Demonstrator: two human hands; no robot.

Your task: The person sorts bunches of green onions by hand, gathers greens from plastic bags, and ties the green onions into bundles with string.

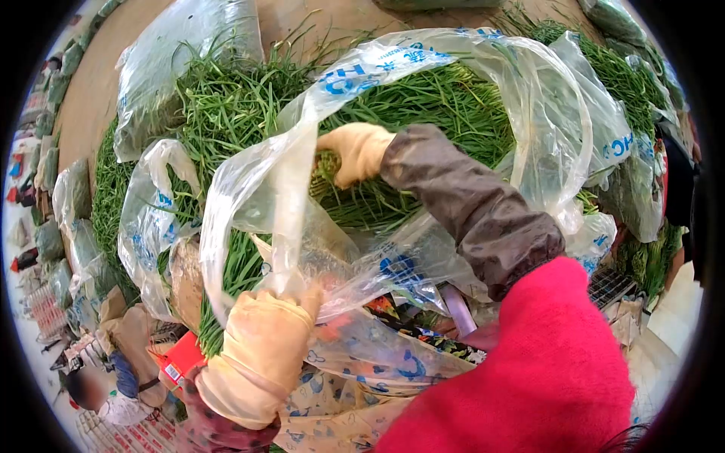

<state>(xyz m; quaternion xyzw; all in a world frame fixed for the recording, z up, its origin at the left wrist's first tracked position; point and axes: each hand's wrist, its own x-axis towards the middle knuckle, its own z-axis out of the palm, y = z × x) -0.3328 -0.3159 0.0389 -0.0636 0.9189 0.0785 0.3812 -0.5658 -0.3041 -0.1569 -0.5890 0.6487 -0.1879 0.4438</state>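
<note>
A clear plastic bag [219, 204] with blue print is spread open in front of me, its rim looping over long green leafy stalks [438, 98]. My left hand [260, 347], in a pale yellow glove, is closed on the near edge of the bag at lower left. Inside the bag opening, my right hand [355, 153], in the same kind of glove, has curled fingers around some green stalks. A dark sleeve cover reaches up that forearm. More stalks [238, 264] lie beside the bag, just above my left hand.
Filled plastic bags stand at upper left [185, 60] and at right [634, 189]. A red box [181, 359] is beside my left wrist. At lower left there is another person [121, 404]. Loose greens [226, 106] lie behind the bag.
</note>
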